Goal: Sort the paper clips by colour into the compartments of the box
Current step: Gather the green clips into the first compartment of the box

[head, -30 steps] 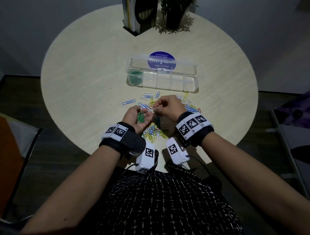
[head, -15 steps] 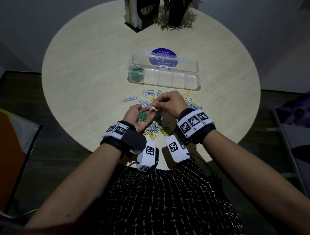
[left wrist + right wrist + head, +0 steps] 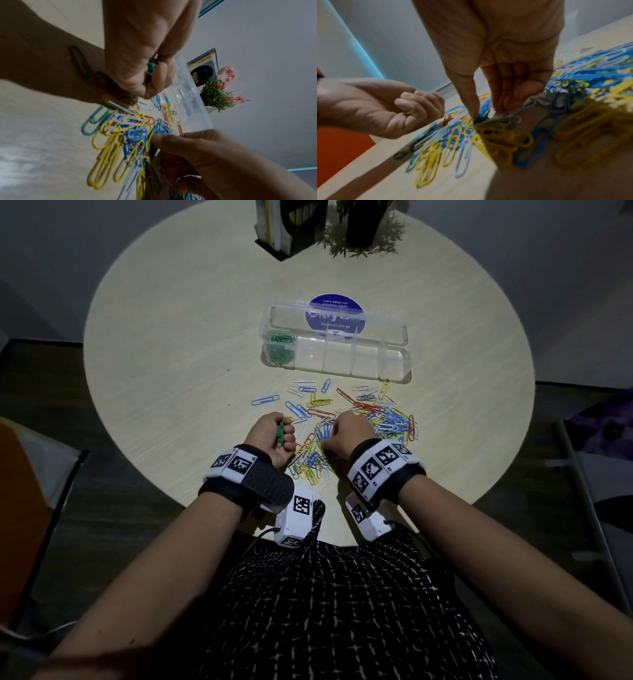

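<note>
The right hand (image 3: 346, 433) pinches into the heap of coloured wire paper clips (image 3: 373, 419) directly beneath it, while the left hand (image 3: 272, 436), just beside, clutches green clips (image 3: 280, 433).

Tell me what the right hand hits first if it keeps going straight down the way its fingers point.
Most likely the loose pile of paper clips on the table: the right hand points its fingertips down, almost touching it; contact is unclear.
</note>
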